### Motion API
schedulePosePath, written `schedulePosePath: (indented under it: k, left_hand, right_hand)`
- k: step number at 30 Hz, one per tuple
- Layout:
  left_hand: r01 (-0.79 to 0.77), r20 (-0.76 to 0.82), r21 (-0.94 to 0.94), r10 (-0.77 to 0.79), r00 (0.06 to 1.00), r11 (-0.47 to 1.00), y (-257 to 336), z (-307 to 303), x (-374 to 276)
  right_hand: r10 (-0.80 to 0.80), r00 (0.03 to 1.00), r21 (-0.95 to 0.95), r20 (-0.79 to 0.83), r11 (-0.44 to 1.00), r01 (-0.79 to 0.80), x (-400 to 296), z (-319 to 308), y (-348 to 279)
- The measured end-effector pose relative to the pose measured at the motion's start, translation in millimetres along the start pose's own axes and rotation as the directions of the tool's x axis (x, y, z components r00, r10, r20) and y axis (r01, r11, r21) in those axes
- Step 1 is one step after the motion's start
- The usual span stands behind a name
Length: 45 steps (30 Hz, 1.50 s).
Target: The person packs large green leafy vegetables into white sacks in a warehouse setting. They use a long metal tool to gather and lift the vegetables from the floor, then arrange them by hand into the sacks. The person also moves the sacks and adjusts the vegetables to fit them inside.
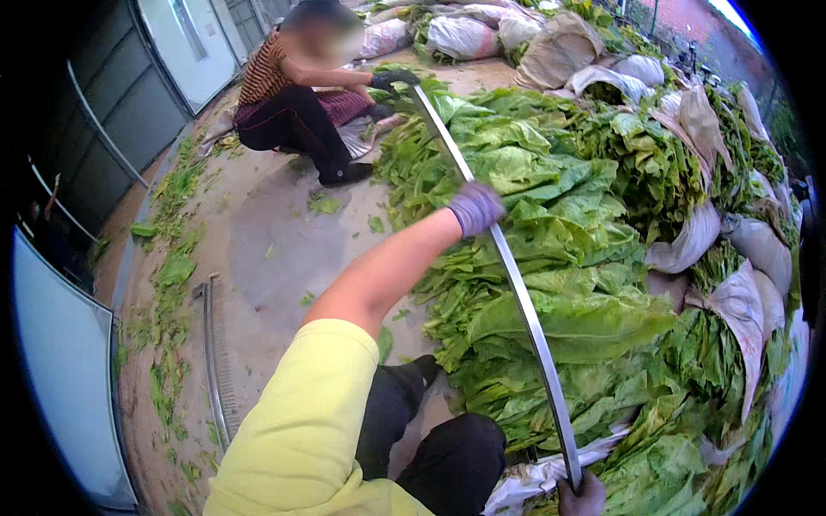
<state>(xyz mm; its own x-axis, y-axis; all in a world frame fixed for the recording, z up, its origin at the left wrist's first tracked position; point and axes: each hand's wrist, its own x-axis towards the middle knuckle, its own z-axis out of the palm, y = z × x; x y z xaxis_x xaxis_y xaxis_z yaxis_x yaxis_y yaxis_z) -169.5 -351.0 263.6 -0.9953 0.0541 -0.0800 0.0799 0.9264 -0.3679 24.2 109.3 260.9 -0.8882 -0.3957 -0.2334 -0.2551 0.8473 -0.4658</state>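
Observation:
A long, flat-sided metal bar [530,309] lies lengthwise over a thick layer of large green leaves [574,322] that look like tobacco. My left hand [477,209], in a purple glove and slightly blurred, grips the bar partway along. At the bar's near end my right hand [582,495], also gloved, holds on at the bottom edge of the picture. A co-worker's dark-gloved hand [395,79] is on the far end. Leaf stems point left, towards my bent knees [455,461].
A co-worker [303,97] squats at the far end. On the concrete floor [271,258] lies a metal bar with a row of pins [216,361]. Leaf scraps [174,267] litter the left side. Cloth-wrapped leaf bundles [684,238] are heaped right and behind. A white door [187,45] stands upper left.

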Motion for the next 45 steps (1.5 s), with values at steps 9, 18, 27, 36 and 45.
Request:
schedulePosePath:
  k: [9, 18, 27, 36, 45]
  left_hand:
    - [-0.348, -0.041, -0.350, 0.357, 0.933, 0.870, 67, 25, -62]
    - [-0.684, 0.102, -0.372, 0.760, 0.641, 0.627, 237, 15, -106]
    - [-0.691, -0.030, -0.362, 0.733, 0.679, 0.626, 274, 55, -94]
    - [-0.719, -0.114, -0.341, 0.732, 0.671, 0.606, 283, 80, -104]
    - [-0.735, -0.060, -0.259, 0.749, 0.659, 0.626, 289, 94, -98]
  right_hand:
    - [0.169, 0.982, -0.039, 0.083, 0.985, -0.166, 29, 29, -45]
    - [0.173, 0.982, 0.397, -0.080, 0.909, -0.128, 7, 79, 7]
    - [0.491, 0.852, -0.099, 0.179, 0.871, -0.481, -122, 244, 150]
    - [0.687, 0.699, 0.359, 0.197, 0.613, -0.704, -122, 243, 178]
    - [0.718, 0.690, 0.495, -0.092, 0.634, -0.594, -86, 191, 138]
